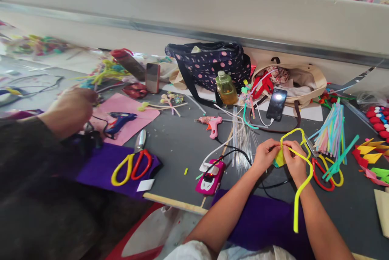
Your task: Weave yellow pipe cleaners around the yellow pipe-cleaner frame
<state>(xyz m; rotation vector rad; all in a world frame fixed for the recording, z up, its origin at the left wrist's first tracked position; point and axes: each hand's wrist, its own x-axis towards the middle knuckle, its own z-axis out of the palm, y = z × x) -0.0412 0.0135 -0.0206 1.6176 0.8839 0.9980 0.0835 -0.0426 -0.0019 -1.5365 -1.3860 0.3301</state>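
Note:
Both of my hands meet above the right part of the table, pinching a yellow pipe cleaner (300,195). My left hand (265,155) closes its thumb and fingers on it from the left. Opposite, my right hand (295,162) grips it with bent fingers. One end loops up behind the hands; a long end hangs over my right forearm. A small yellow-and-green piece (278,158) shows between the hands, partly hidden by the fingers. Scissors with red and yellow handles (322,179) lie just right of my right hand.
A co-worker's hand (68,110) reaches in at left, near a blue glue gun (120,123) and scissors (133,162). A pink glue gun (212,125), wires (243,142), a magenta power bank (210,179), a phone (276,104) and pastel pipe cleaners (331,130) lie around.

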